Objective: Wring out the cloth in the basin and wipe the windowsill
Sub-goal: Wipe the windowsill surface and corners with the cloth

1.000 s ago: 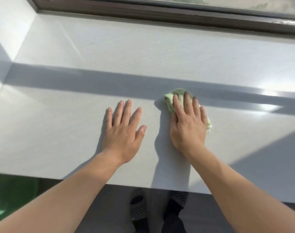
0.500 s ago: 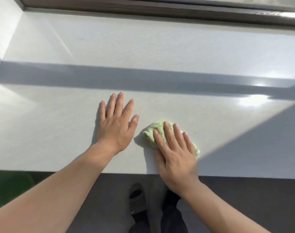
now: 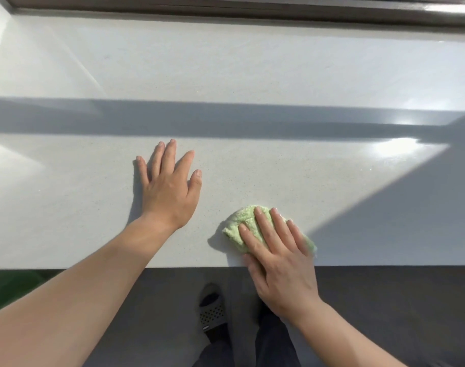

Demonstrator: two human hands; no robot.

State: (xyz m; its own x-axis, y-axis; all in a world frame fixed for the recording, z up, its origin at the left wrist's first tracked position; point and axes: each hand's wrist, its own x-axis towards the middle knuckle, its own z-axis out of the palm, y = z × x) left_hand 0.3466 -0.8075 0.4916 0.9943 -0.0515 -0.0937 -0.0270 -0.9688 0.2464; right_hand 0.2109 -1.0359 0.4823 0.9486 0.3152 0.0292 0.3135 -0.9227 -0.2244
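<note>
Green cloth (image 3: 243,229) lies bunched on the sill (image 3: 252,75) near its near edge, right of centre, pinned under the flat, spread fingers of the right hand (image 3: 277,256). The left hand (image 3: 169,190) rests just left of it, palm down, fingers spread, holding nothing. Wringing looks done, since the cloth is out on the sill; wiping is under way. The far strip by the window frame (image 3: 226,7) likely remains.

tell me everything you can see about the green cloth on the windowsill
The pale green fluffy terry cloth is bunched into a small wad, lying on the glossy white speckled windowsill near its front edge. The right hand presses flat on it, fingers spread, hiding its right part. Whether it is damp cannot be told.
</note>
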